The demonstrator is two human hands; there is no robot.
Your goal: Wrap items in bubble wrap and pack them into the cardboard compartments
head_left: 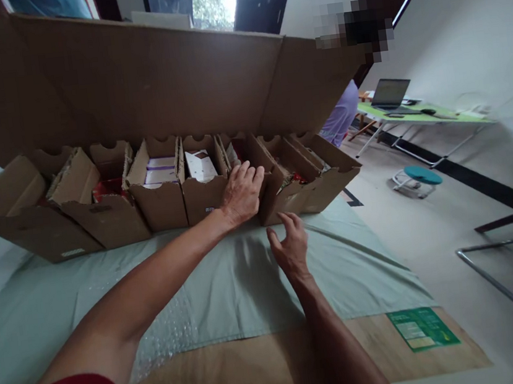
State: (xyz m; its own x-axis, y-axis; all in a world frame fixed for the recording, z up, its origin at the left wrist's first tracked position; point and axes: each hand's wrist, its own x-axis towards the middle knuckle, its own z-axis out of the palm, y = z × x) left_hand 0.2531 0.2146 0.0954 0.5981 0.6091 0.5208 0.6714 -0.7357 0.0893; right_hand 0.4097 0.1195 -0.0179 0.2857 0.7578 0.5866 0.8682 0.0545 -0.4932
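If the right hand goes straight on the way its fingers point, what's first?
Probably the front wall of the second cardboard box from the right, just ahead of the right hand; the gap's depth is unclear.

Left hand: at near rim of the fifth box from left
Right hand: fingers curled, above pale cloth
Cardboard boxes: seven, side by side
Bubble wrap: near left
Laptop: far right, on green table
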